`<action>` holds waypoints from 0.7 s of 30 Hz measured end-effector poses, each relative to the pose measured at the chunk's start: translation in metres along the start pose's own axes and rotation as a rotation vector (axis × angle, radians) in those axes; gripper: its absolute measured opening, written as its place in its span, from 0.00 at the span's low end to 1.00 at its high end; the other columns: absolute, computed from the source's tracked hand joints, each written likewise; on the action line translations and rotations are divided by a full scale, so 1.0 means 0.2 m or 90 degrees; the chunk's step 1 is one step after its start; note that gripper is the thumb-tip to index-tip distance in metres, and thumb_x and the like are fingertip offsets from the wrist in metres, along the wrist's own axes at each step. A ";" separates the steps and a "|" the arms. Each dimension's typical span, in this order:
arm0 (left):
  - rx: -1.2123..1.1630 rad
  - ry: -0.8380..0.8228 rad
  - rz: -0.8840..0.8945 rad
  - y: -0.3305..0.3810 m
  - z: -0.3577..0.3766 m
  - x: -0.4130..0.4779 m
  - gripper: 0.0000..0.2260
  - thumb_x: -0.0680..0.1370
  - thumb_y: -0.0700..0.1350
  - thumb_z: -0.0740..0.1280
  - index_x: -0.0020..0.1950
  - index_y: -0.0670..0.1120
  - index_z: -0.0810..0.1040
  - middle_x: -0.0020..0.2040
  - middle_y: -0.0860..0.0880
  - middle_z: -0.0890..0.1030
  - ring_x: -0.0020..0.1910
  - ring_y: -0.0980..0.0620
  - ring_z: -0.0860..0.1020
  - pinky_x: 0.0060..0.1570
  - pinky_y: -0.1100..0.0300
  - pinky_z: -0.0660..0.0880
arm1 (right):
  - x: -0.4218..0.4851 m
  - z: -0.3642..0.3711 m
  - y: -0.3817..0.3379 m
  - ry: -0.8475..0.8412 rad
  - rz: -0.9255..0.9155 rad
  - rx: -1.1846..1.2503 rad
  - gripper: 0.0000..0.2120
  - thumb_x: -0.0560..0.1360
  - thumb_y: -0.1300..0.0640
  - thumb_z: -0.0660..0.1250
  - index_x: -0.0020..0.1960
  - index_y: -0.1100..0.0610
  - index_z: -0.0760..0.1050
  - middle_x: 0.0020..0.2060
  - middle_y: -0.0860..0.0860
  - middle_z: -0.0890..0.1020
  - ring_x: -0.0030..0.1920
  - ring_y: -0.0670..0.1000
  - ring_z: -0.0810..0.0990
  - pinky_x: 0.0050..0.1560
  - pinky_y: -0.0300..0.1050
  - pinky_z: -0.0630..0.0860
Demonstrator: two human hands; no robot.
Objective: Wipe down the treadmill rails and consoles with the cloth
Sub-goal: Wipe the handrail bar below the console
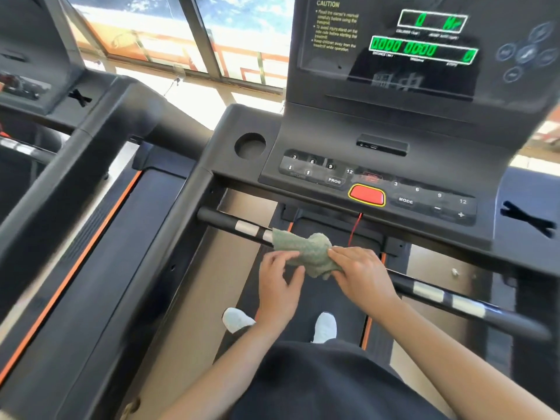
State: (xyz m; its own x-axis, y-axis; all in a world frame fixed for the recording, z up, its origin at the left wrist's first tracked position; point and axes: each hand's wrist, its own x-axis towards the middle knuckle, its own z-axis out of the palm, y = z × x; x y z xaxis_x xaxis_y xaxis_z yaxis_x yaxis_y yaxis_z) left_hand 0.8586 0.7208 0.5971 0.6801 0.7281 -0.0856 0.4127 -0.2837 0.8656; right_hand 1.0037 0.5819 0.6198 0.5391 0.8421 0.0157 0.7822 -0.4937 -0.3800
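Observation:
A crumpled green cloth [306, 251] lies draped over the middle of the black front handlebar [230, 222], which carries silver sensor bands. My left hand [278, 283] pinches the cloth's lower left edge between thumb and fingers. My right hand [360, 274] grips the cloth's right side from above, over the bar. Above the bar sits the treadmill console [409, 153] with its button strip, a red stop button [366, 195] and a lit green display [424, 50]. The left side rail [169, 268] runs down toward me.
A round cup holder [250, 145] is set in the console's left corner. A red safety cord [354, 228] hangs behind the cloth. My white shoes [325, 327] stand on the black belt. A second treadmill [45, 86] stands at left, windows beyond.

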 end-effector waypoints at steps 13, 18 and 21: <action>-0.878 -0.106 -0.648 0.20 0.15 0.06 0.22 0.85 0.55 0.60 0.70 0.42 0.75 0.63 0.40 0.83 0.67 0.42 0.77 0.71 0.46 0.71 | 0.21 -0.10 0.02 -0.207 0.083 0.190 0.19 0.79 0.57 0.67 0.71 0.51 0.75 0.66 0.47 0.79 0.64 0.49 0.76 0.65 0.43 0.70; -0.878 -0.060 -0.629 0.19 0.16 0.07 0.18 0.85 0.55 0.59 0.67 0.46 0.78 0.62 0.43 0.84 0.66 0.43 0.79 0.69 0.43 0.73 | 0.33 -0.07 -0.03 -0.299 0.054 0.137 0.21 0.81 0.54 0.64 0.74 0.49 0.71 0.67 0.47 0.78 0.66 0.52 0.76 0.66 0.51 0.73; -0.862 0.004 -0.611 0.15 0.11 0.13 0.15 0.85 0.50 0.62 0.68 0.46 0.77 0.61 0.44 0.84 0.63 0.45 0.81 0.63 0.46 0.77 | 0.41 -0.04 -0.09 -0.300 0.027 0.137 0.21 0.81 0.54 0.64 0.74 0.49 0.71 0.66 0.47 0.79 0.66 0.51 0.76 0.64 0.47 0.72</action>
State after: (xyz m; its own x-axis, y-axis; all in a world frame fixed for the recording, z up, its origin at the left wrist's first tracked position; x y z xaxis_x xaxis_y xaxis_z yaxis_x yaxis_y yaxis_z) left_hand 0.9012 0.7169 0.6098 0.5024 0.3097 -0.8072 -0.1415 0.9505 0.2766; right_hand 1.0362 0.6579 0.6356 0.3307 0.8530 -0.4038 0.6542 -0.5156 -0.5533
